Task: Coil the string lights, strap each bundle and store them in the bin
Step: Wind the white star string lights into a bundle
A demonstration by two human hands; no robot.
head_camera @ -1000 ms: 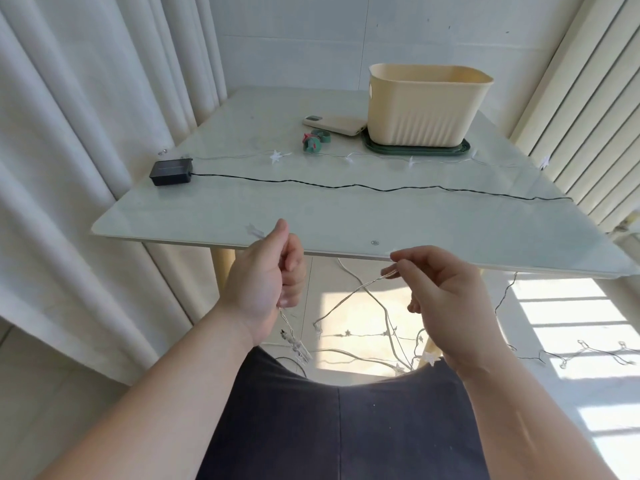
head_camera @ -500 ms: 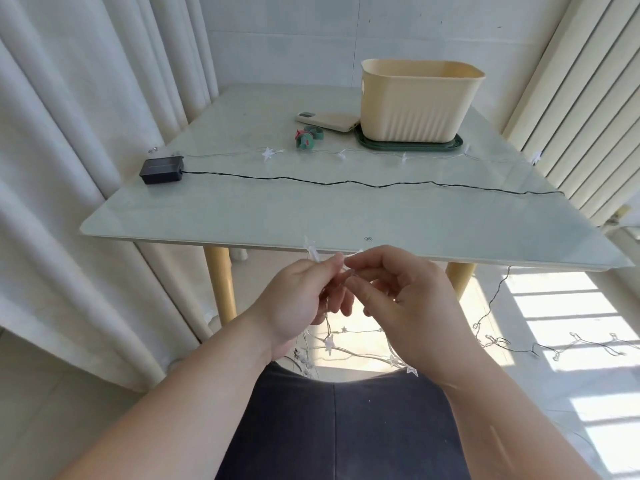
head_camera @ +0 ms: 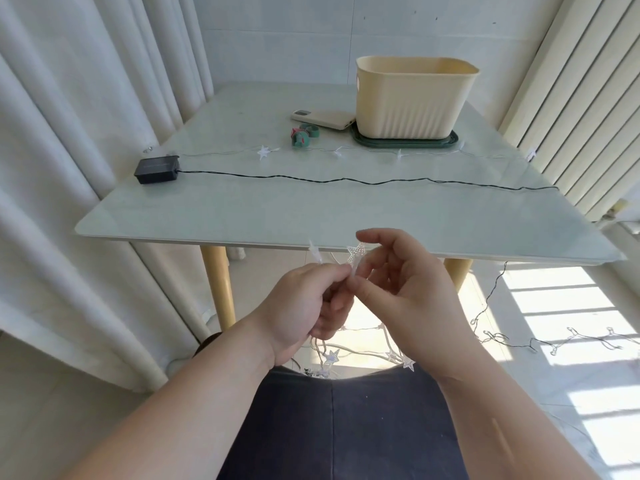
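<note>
Both hands meet below the table's front edge. My left hand (head_camera: 304, 306) pinches a clear wire of the star string lights (head_camera: 356, 252), and loops of it hang under the fist. My right hand (head_camera: 412, 299) pinches the same wire beside it, with a clear star standing up between the fingertips. More stars and wire dangle above my lap. A second light string with a black wire (head_camera: 346, 180) runs across the table from a black battery box (head_camera: 157, 170). The cream bin (head_camera: 414, 98) stands at the back right on a green tray (head_camera: 405, 142).
Green straps (head_camera: 303, 135) and a phone (head_camera: 323, 118) lie left of the bin. The glass table (head_camera: 242, 216) has yellow legs. White curtains hang on the left and vertical blinds on the right. Wire with bulbs trails on the sunlit floor (head_camera: 571, 341) at the right.
My hands were apart with the wire stretched between them; they have come together, and a star now stands up at the right fingertips.
</note>
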